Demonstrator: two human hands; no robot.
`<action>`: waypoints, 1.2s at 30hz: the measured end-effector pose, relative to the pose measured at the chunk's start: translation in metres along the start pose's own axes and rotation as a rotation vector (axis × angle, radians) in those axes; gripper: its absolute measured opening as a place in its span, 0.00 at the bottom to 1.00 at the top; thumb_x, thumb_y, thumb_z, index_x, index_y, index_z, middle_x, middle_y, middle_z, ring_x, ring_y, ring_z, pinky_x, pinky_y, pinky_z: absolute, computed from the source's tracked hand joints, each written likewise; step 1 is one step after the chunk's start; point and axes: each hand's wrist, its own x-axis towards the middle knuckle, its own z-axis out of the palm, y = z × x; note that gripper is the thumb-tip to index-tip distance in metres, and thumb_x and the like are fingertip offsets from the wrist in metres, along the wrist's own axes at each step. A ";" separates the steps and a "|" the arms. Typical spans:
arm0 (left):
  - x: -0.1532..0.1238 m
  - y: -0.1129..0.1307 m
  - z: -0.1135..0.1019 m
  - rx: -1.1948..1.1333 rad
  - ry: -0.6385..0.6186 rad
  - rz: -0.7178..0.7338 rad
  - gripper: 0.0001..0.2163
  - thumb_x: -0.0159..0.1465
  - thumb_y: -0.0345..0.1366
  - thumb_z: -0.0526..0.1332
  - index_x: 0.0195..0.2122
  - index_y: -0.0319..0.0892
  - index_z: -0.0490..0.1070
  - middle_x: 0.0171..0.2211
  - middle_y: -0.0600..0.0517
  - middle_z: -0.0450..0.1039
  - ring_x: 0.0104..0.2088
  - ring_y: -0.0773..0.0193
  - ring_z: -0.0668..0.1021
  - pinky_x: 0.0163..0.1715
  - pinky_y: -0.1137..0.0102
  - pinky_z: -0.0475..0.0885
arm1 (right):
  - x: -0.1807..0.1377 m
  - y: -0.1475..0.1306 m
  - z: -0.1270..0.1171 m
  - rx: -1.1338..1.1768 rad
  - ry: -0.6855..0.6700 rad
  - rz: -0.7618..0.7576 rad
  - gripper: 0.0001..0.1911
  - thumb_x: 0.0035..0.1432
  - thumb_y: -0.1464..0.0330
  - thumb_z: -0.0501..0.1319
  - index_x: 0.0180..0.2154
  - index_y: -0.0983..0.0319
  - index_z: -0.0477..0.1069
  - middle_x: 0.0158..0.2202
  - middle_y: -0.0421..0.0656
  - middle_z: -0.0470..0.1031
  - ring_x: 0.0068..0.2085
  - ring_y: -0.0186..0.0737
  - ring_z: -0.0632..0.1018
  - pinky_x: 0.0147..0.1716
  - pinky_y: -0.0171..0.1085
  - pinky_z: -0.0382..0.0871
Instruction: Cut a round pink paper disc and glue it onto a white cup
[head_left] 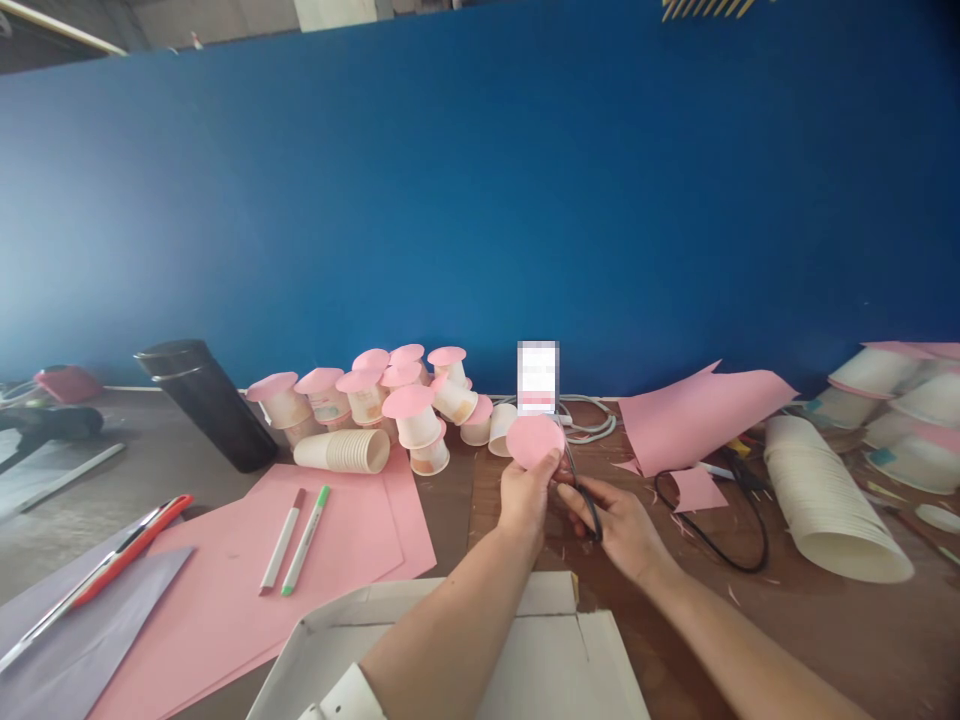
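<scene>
My left hand [526, 497] pinches a pink paper disc [534, 441] and holds it upright above the brown table [825, 620]. My right hand [616, 522] sits right beside it, fingers closed through the black handles of scissors [586, 500] whose blades reach up to the disc's edge. Behind the hands stands a cluster of paper cups topped with pink discs [409, 405], and a stack of plain cups [343, 451] lies on its side.
Pink paper sheets [247, 590] with two markers [294, 538] lie left, a black cylinder [206, 402] behind them. An open white box [540, 660] sits under my forearms. A long cup stack [825, 505], loose pink paper [697, 410], a black cable [720, 540] lie right.
</scene>
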 end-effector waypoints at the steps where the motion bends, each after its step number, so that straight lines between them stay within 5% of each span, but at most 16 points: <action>1: 0.000 0.000 0.000 0.001 0.000 -0.001 0.13 0.48 0.39 0.69 0.28 0.34 0.74 0.26 0.47 0.75 0.25 0.66 0.74 0.27 0.72 0.67 | 0.000 0.000 0.000 0.000 -0.002 0.008 0.20 0.56 0.53 0.62 0.41 0.61 0.77 0.19 0.35 0.66 0.24 0.34 0.67 0.22 0.31 0.61; 36: -0.001 0.003 0.003 -0.050 0.023 -0.017 0.13 0.45 0.38 0.71 0.28 0.35 0.75 0.25 0.48 0.75 0.24 0.68 0.74 0.28 0.73 0.66 | 0.000 0.002 0.001 0.003 0.010 0.045 0.24 0.55 0.50 0.61 0.45 0.61 0.76 0.19 0.36 0.66 0.23 0.34 0.67 0.19 0.30 0.63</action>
